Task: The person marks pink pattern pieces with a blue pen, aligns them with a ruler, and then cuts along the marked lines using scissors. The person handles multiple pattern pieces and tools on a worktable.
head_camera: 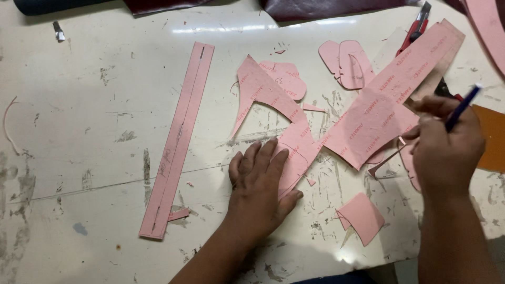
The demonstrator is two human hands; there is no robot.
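Scuffed white table [79, 131] — I see left hand [260, 184] spread flat, pinning pink board piece [294, 152] steady; right hand [444, 142] closed round blue pen [463, 108], poised above — long pink strip [176, 142] aside.

We look down on a pale cream table [79, 105] that fills nearly the whole view, its top scuffed, scratched and flecked with grey marks where the coating has worn away. A bright streak of overhead light [252, 27] glares off it near the far edge, where dark maroon sheets of leather [326, 8] and a dark roll [47, 5] lie across the boundary. At the near right corner we catch a sliver of grey floor [494, 252] past the table's edge.
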